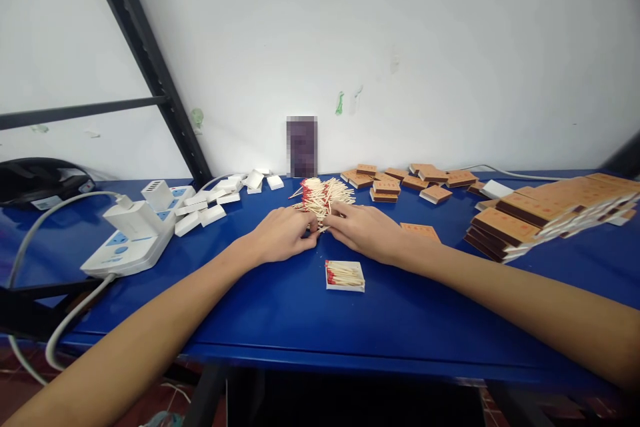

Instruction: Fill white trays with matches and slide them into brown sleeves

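A heap of red-tipped matches [325, 193] lies on the blue table in front of the wall. My left hand [283, 233] is at the heap's near left side, thumb and fingers closed on a few matches. From the right, my right hand [365, 230] meets it, its bent fingers also closed around matches at the near edge. The fingertips of both hands almost touch, and the exact number of matches between them is hidden. Closer to me sits a white matchbox tray [345, 288], partly filled with matches whose red heads point left.
White empty trays [213, 215] are piled at left beside a power strip [150, 247] with plugs and cables. Orange matchbox sleeves [435, 195] lie scattered at back right; stacked matchboxes [505, 220] stand far right. One orange matchbox piece [420, 232] lies behind my right wrist.
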`<state>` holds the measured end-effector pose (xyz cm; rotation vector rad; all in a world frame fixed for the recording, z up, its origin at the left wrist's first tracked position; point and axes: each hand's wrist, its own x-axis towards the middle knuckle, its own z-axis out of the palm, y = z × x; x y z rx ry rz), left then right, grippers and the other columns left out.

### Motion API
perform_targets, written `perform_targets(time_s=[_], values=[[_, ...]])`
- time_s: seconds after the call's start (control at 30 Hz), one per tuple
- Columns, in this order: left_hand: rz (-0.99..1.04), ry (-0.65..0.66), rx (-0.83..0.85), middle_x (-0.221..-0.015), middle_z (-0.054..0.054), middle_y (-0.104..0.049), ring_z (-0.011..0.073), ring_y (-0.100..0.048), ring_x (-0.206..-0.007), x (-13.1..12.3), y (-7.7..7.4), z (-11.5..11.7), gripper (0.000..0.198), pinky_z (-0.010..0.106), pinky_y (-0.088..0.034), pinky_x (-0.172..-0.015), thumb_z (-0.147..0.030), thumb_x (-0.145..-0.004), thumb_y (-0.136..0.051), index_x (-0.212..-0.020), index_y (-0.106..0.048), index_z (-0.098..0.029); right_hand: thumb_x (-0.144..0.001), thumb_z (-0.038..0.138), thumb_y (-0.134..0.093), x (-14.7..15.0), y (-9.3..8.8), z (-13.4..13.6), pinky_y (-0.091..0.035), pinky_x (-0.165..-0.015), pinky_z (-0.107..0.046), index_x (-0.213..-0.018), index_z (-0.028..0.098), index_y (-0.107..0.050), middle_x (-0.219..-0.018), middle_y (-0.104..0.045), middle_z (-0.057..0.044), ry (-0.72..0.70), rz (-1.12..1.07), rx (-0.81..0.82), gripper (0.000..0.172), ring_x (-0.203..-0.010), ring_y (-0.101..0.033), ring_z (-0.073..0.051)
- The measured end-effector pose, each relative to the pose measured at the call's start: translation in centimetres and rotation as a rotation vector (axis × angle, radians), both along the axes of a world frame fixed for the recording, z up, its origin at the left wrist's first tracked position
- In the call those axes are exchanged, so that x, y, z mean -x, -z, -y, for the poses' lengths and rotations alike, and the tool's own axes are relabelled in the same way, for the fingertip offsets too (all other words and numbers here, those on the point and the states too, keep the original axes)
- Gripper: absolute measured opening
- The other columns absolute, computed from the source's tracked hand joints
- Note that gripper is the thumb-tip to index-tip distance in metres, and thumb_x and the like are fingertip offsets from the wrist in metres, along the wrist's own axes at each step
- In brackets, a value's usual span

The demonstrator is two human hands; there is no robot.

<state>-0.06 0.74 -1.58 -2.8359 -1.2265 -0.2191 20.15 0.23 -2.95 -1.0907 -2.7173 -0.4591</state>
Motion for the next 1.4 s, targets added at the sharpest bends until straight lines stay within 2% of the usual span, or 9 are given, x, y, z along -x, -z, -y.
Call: perform_targets(time_s=[0.2, 0.33, 0.4, 0.6, 0.87, 1.03, 1.2, 1.27, 1.4], values=[[0.061, 0.112, 0.011, -0.061, -0.003, -0.057, 0.0124, -0.049, -0.053, 0.8, -0.9, -0.2, 0.015, 0.025, -0.029, -0.055, -0.029, -0.088, -0.049, -0.091, -0.061, -0.019, -0.096, 0.018, -0.045, -1.3, 0.0, 0.8, -0.040, -0.065, -0.031, -0.097, 0.014, -0.066, -0.093, -0.065, -0.011, -0.069, -0.106, -0.026, 0.022, -0.078, -0.059, -0.020], [0.065, 0.106, -0.033, -0.064, -0.002, -0.059, 0.0127, -0.049, -0.055, 1.4, -1.0, -0.8, 0.016, 0.026, -0.028, -0.055, -0.027, -0.089, -0.049, -0.097, -0.059, -0.019, -0.092, 0.022, -0.051, -2.2, -1.2, 2.9, -0.040, -0.062, -0.027, -0.082, 0.019, -0.067, -0.079, -0.064, -0.003, -0.076, -0.371, 0.207, 0.019, -0.070, -0.057, -0.015], [0.041, 0.133, -0.032, -0.069, -0.001, -0.062, 0.0134, -0.052, -0.060, 1.4, -0.9, -1.0, 0.015, 0.026, -0.029, -0.057, -0.028, -0.090, -0.049, -0.095, -0.060, -0.020, -0.089, 0.025, -0.056, -2.4, -1.9, 4.2, -0.039, -0.060, -0.026, -0.077, 0.022, -0.067, -0.070, -0.062, 0.000, -0.029, -0.442, 0.323, 0.017, -0.063, -0.055, -0.013], [-0.004, 0.127, -0.013, -0.076, 0.002, -0.064, 0.0149, -0.055, -0.066, 1.1, -0.2, -1.1, 0.018, 0.027, -0.031, -0.059, -0.027, -0.094, -0.043, -0.094, -0.060, -0.019, -0.085, 0.028, -0.058, -2.5, -2.2, 5.7, -0.039, -0.058, -0.029, -0.077, 0.022, -0.069, -0.071, -0.062, -0.001, -0.024, -0.373, 0.412, 0.015, -0.062, -0.054, -0.014], [0.004, 0.115, 0.056, -0.074, 0.001, -0.062, 0.0149, -0.052, -0.063, 0.9, 0.0, -1.0, 0.014, 0.027, -0.030, -0.058, -0.026, -0.093, -0.043, -0.096, -0.055, -0.019, -0.084, 0.025, -0.058, -2.5, -3.1, 5.0, -0.040, -0.063, -0.028, -0.080, 0.022, -0.068, -0.072, -0.062, 0.000, -0.042, -0.402, 0.356, 0.012, -0.064, -0.054, -0.014], [0.201, 0.162, 0.189, -0.059, -0.005, -0.047, 0.0104, -0.040, -0.053, 0.5, -0.9, -0.2, 0.009, 0.024, -0.029, -0.054, -0.025, -0.091, -0.045, -0.090, -0.052, -0.019, -0.085, 0.029, -0.060, -1.8, -2.1, 3.0, -0.039, -0.062, -0.027, -0.089, 0.020, -0.069, -0.075, -0.063, -0.001, 0.015, -0.472, 0.338, 0.014, -0.065, -0.054, -0.013], [0.514, 0.175, 0.451, -0.055, -0.008, -0.032, 0.0079, -0.028, -0.049, -0.3, -1.2, 0.6, 0.018, 0.021, -0.025, -0.048, -0.032, -0.095, -0.043, -0.087, -0.049, -0.017, -0.084, 0.033, -0.063, -0.8, -1.5, 2.3, -0.038, -0.061, -0.027, -0.086, 0.018, -0.069, -0.074, -0.065, -0.001, 0.002, -0.526, 0.361, 0.017, -0.063, -0.052, -0.012], [0.631, 0.172, 0.531, -0.058, -0.007, -0.035, 0.0077, -0.030, -0.051, -0.7, -1.1, 0.8, 0.023, 0.021, -0.026, -0.048, -0.036, -0.096, -0.042, -0.087, -0.050, -0.017, -0.085, 0.034, -0.063, -0.4, -1.6, 2.4, -0.038, -0.059, -0.026, -0.085, 0.018, -0.070, -0.070, -0.064, 0.000, -0.026, -0.609, 0.419, 0.017, -0.059, -0.051, -0.011], [0.828, 0.201, 0.627, -0.068, -0.003, -0.047, 0.0075, -0.040, -0.059, -1.3, -1.2, 1.3, 0.024, 0.020, -0.033, -0.053, -0.038, -0.095, -0.047, -0.089, -0.051, -0.015, -0.087, 0.040, -0.060, 0.1, -1.8, 2.8, -0.038, -0.054, -0.026, -0.085, 0.017, -0.072, -0.063, -0.060, 0.002, -0.062, -0.842, 0.670, 0.026, -0.056, -0.048, -0.011]])
